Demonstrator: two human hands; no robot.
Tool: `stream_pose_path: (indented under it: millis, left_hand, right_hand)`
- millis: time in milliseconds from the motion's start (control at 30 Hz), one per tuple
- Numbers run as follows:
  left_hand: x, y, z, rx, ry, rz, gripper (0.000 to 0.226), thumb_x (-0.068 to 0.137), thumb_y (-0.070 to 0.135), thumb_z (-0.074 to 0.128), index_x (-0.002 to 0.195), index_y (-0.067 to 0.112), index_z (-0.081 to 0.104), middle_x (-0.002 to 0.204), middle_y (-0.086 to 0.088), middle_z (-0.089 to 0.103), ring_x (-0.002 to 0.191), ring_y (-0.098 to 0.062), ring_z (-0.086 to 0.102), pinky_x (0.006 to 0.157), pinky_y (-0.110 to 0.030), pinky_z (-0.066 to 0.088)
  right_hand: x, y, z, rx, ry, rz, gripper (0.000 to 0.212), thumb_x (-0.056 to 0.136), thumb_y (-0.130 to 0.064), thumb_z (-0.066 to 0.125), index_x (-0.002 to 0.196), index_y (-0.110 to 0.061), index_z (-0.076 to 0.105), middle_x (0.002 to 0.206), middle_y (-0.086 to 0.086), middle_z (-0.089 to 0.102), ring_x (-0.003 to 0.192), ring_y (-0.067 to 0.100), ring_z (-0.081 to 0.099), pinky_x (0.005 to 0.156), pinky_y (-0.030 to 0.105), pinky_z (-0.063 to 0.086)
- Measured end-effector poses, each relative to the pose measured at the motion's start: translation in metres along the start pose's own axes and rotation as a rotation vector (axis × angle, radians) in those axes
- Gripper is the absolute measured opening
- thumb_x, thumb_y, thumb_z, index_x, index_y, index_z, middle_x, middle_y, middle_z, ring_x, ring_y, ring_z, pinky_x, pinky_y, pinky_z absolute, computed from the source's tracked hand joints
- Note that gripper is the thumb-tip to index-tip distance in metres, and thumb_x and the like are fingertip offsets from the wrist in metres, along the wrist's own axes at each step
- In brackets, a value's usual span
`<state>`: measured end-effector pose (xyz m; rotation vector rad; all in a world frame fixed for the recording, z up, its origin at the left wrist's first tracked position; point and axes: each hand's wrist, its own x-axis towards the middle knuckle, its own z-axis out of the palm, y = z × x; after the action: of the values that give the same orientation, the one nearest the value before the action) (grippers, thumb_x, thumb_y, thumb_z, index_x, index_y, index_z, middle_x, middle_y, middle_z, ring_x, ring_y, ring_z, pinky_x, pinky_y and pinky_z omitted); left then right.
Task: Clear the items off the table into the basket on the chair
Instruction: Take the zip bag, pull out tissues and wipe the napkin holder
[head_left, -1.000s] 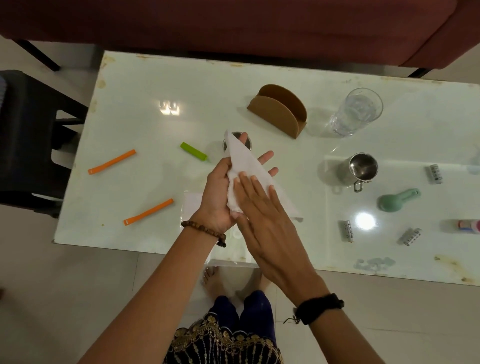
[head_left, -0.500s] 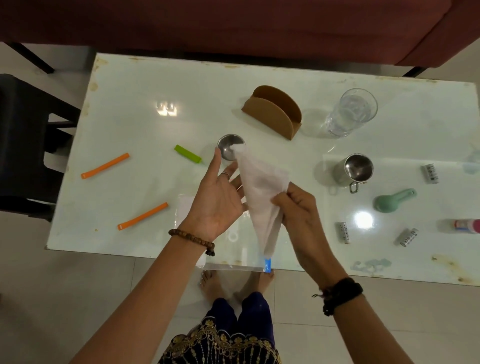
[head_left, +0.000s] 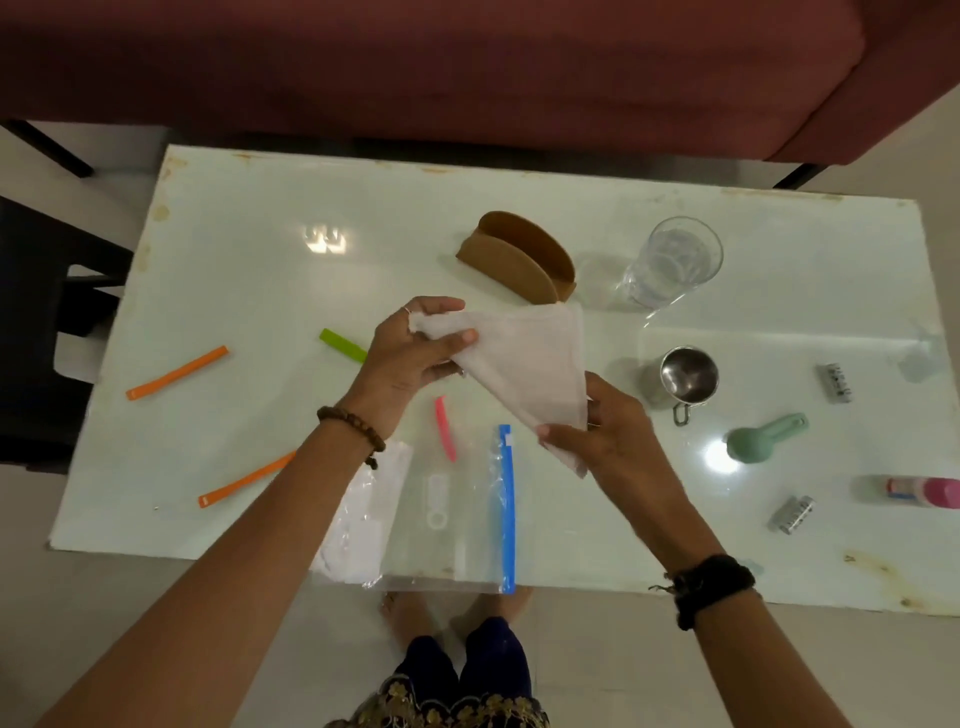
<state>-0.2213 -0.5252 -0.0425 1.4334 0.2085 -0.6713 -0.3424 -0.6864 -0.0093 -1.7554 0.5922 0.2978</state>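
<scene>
A white napkin (head_left: 524, 361), folded into a triangle, is stretched between both hands above the white table (head_left: 249, 270). My left hand (head_left: 410, 353) pinches its left corner, and my right hand (head_left: 602, 431) grips its lower right corner. Under the hands lies a clear zip bag (head_left: 452, 514) with a blue seal strip, with more white napkins (head_left: 363, 525) at its left side. A brown napkin holder (head_left: 519, 257) stands just behind the napkin. No basket shows in this view.
Two orange clips (head_left: 176, 372) (head_left: 244, 480), a green clip (head_left: 343, 345) and a pink clip (head_left: 445, 427) lie on the left and middle. At the right are a glass (head_left: 672, 262), a steel cup (head_left: 685, 379), a green scoop (head_left: 763, 436), small metal clips (head_left: 834, 382) and a pink bottle (head_left: 919, 492). A black chair (head_left: 36, 322) stands left.
The napkin was pressed flat between my palms, then lifted and pulled open; now both hands hold it apart by its corners. The zip bag and pink clip have come into sight.
</scene>
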Motion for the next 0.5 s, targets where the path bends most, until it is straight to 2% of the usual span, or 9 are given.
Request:
stream_pose_path:
  millis: [67, 100, 167, 267, 333, 367, 433, 500]
  left_hand:
    - [0.015, 0.015, -0.004, 0.299, -0.068, 0.067, 0.029, 0.073, 0.001, 0.072, 0.086, 0.025, 0.063, 0.078, -0.008, 0.062, 0.071, -0.012, 0.059, 0.062, -0.016, 0.053]
    - [0.024, 0.022, -0.004, 0.441, -0.097, 0.092, 0.029, 0.070, 0.001, 0.074, 0.082, 0.026, 0.064, 0.073, -0.007, 0.063, 0.067, -0.008, 0.059, 0.061, -0.012, 0.051]
    - [0.045, 0.034, -0.001, 0.705, -0.109, 0.179, 0.022, 0.069, 0.003, 0.075, 0.076, 0.021, 0.065, 0.071, -0.001, 0.065, 0.063, 0.001, 0.060, 0.062, -0.005, 0.047]
    - [0.080, 0.051, 0.009, 0.927, -0.011, 0.417, 0.009, 0.074, 0.001, 0.069, 0.082, 0.005, 0.067, 0.081, -0.006, 0.067, 0.071, -0.008, 0.056, 0.067, 0.003, 0.040]
    - [0.102, 0.061, 0.017, 0.996, 0.064, 0.527, 0.010, 0.078, 0.005, 0.066, 0.088, 0.003, 0.067, 0.088, -0.010, 0.068, 0.079, -0.012, 0.057, 0.074, -0.004, 0.040]
    - [0.112, 0.064, 0.021, 1.018, 0.103, 0.548, 0.012, 0.080, 0.007, 0.066, 0.091, 0.004, 0.067, 0.092, -0.010, 0.069, 0.083, -0.014, 0.058, 0.078, -0.012, 0.042]
    - [0.129, 0.065, 0.027, 1.051, 0.181, 0.549, 0.015, 0.082, 0.011, 0.065, 0.096, 0.005, 0.066, 0.100, -0.012, 0.069, 0.092, -0.021, 0.060, 0.086, -0.025, 0.045]
    - [0.143, 0.059, 0.030, 1.103, 0.246, 0.520, 0.017, 0.085, 0.013, 0.062, 0.100, 0.006, 0.065, 0.105, -0.014, 0.068, 0.098, -0.026, 0.060, 0.090, -0.029, 0.044]
  right_hand:
    - [0.013, 0.001, -0.014, -0.150, 0.101, -0.119, 0.025, 0.085, -0.005, 0.062, 0.108, -0.015, 0.061, 0.090, 0.003, 0.067, 0.077, 0.017, 0.062, 0.064, 0.014, 0.046]
    - [0.021, -0.001, -0.019, -0.221, 0.127, -0.184, 0.021, 0.088, -0.004, 0.058, 0.107, -0.012, 0.062, 0.087, 0.002, 0.065, 0.073, 0.010, 0.059, 0.063, 0.009, 0.043]
    - [0.041, -0.004, -0.026, -0.330, 0.146, -0.281, 0.018, 0.093, -0.003, 0.051, 0.107, -0.008, 0.061, 0.084, 0.005, 0.063, 0.066, 0.004, 0.053, 0.061, 0.002, 0.039]
    - [0.077, -0.012, -0.030, -0.397, 0.179, -0.393, 0.025, 0.094, 0.001, 0.046, 0.113, -0.003, 0.061, 0.077, 0.001, 0.056, 0.059, 0.002, 0.046, 0.057, 0.000, 0.036]
    - [0.103, -0.018, -0.031, -0.387, 0.216, -0.453, 0.027, 0.093, 0.005, 0.046, 0.113, -0.001, 0.063, 0.083, 0.000, 0.055, 0.065, 0.003, 0.046, 0.062, -0.001, 0.035]
    - [0.115, -0.020, -0.032, -0.371, 0.237, -0.469, 0.026, 0.093, 0.005, 0.047, 0.112, 0.000, 0.063, 0.089, 0.001, 0.055, 0.071, 0.004, 0.048, 0.065, -0.002, 0.035]
    - [0.137, -0.021, -0.032, -0.274, 0.270, -0.436, 0.022, 0.093, -0.002, 0.050, 0.112, 0.003, 0.060, 0.093, -0.003, 0.050, 0.077, -0.002, 0.050, 0.066, -0.002, 0.037]
    - [0.155, -0.017, -0.030, -0.293, 0.300, -0.403, 0.024, 0.094, -0.009, 0.050, 0.115, -0.001, 0.060, 0.093, -0.003, 0.049, 0.081, -0.001, 0.050, 0.062, 0.003, 0.039]
